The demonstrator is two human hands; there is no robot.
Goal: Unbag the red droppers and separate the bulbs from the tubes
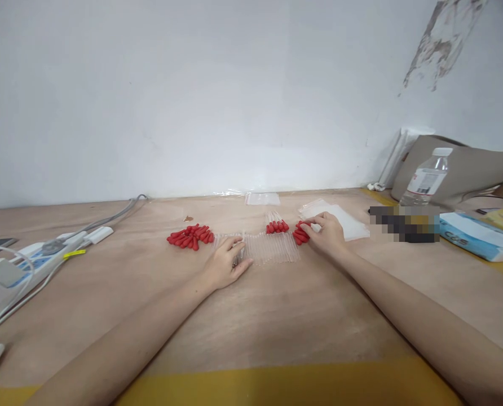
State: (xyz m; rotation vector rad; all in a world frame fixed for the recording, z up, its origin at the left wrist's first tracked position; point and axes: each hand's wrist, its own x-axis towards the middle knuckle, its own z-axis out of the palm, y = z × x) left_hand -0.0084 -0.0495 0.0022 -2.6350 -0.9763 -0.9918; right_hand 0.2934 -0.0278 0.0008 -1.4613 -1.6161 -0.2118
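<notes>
Clear thin tubes (pixel 272 248) lie side by side in a row at mid-table. My left hand (pixel 226 265) rests over the left part of that row, its thumb and fingers apart; the tubes under it are partly hidden. With bent fingers, my right hand (pixel 325 231) pinches a red rubber bulb (pixel 304 226) at a small heap right of the row. Behind the row lie several assembled droppers (pixel 277 225), red bulbs toward me and clear tubes pointing away. A larger heap of red rubber bulbs (pixel 190 237) sits left of my left hand.
Clear plastic bags (pixel 347 223) lie behind my right hand, with another bag (pixel 263 198) by the wall. To the left are a power strip (pixel 44 256) and cables. A water bottle (pixel 427 177), a blue-and-white packet (pixel 480 237) and a blurred dark object (pixel 404 224) stand or lie right.
</notes>
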